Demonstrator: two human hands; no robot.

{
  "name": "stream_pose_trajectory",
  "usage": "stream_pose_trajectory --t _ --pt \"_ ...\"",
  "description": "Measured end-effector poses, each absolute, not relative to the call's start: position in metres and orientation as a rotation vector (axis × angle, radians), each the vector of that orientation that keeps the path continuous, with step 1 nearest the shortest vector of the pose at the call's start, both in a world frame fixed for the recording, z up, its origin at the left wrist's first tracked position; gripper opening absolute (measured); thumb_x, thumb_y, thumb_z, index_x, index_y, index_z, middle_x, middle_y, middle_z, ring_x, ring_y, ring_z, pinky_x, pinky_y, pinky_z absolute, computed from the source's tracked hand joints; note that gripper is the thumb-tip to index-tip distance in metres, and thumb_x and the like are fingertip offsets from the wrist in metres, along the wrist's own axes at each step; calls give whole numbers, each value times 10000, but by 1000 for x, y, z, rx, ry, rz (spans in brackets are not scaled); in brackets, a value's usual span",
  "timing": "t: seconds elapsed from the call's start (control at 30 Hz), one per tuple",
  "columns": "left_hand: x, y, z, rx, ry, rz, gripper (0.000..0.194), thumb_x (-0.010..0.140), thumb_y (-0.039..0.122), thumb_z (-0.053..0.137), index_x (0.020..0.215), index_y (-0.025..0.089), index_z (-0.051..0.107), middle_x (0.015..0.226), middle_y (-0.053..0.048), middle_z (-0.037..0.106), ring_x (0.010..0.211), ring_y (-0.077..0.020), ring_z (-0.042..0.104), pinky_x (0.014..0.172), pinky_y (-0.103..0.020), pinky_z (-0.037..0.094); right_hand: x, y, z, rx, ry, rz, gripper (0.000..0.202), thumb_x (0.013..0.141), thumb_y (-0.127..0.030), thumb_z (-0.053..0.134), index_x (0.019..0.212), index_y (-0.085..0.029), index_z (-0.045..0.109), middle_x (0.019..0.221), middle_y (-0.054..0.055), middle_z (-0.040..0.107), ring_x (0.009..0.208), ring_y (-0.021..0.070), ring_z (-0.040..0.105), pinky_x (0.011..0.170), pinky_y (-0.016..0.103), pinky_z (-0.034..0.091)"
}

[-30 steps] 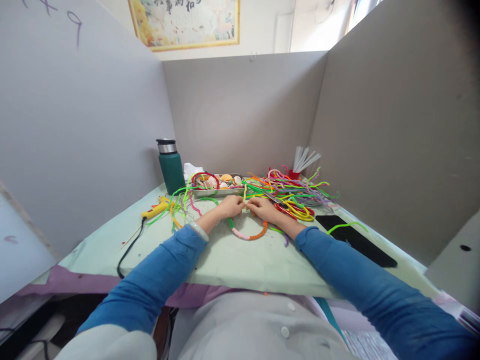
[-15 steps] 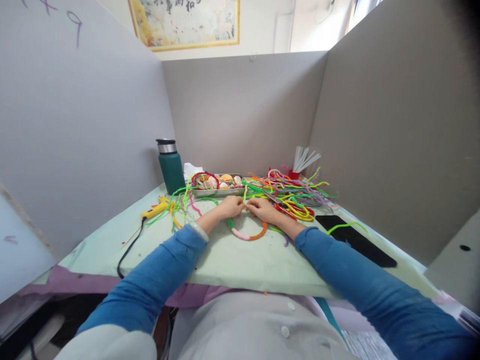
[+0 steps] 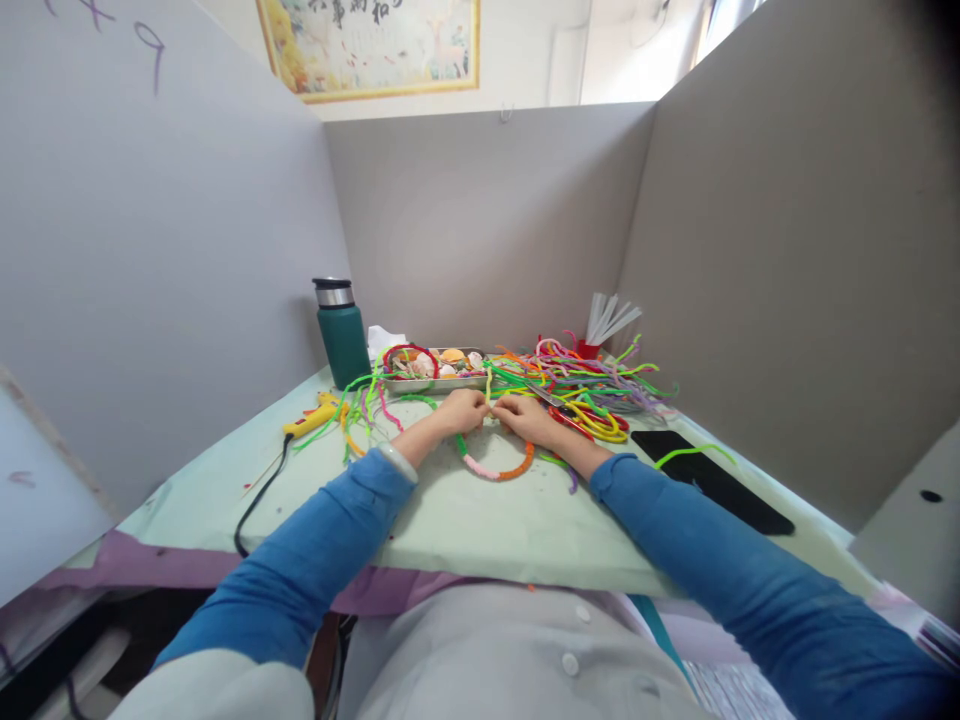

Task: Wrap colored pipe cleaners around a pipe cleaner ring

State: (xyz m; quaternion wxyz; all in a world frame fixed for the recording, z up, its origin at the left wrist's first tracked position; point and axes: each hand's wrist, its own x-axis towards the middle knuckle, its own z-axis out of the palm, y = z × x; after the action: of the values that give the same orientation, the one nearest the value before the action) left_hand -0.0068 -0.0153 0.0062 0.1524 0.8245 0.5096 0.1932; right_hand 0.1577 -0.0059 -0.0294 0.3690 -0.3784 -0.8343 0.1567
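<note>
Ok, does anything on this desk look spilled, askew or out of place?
Mostly the pipe cleaners: a tangled heap sprawls behind the right hand, with loose strands strewn past the metal tray toward the glue gun. Nothing looks damaged.

Partitioned craft booth (image 3: 487, 220), pipe cleaners (image 3: 585, 385)

Pipe-cleaner loop (image 3: 496, 466), frame centre: fuzzy matt chenille, green, pink and orange sections. Same fuzzy pile on the loose pipe cleaners (image 3: 592, 385) heaped right of centre. Tray (image 3: 435, 382) behind them looked like bright metal, glossy. Bottle (image 3: 342, 338), left of centre: matt green body, shiny metal band under a black cap. Surface (image 3: 480, 525) had a pale green covering, smooth and matt, paper-like. Phone (image 3: 709, 480), lower right: glossy black slab. Booth walls (image 3: 487, 220) were matt grey board. Sleeves (image 3: 315, 560): blue knit cloth.
</note>
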Motion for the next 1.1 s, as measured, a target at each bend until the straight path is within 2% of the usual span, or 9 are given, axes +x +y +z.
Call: stream_pose_trajectory --t 0.57,1.1 --pt "-7 -11 2 2201 1407 625 178 748 235 429 753 116 561 636 -19 589 375 -64 458 365 -167 366 158 -6 -30 -948 -2121 413 281 805 -338 425 650 -138 550 557 -12 507 537 94 413 503 206 280" --pt "-3 -15 9 2290 1507 677 171 731 233 477 698 110 590 554 -4 527 480 -80 428 439 -170 338 157 -8 -28 -932 -2093 433 318 800 -376 434 603 -139 514 547 -13 485 526 88 394 483 201 279"
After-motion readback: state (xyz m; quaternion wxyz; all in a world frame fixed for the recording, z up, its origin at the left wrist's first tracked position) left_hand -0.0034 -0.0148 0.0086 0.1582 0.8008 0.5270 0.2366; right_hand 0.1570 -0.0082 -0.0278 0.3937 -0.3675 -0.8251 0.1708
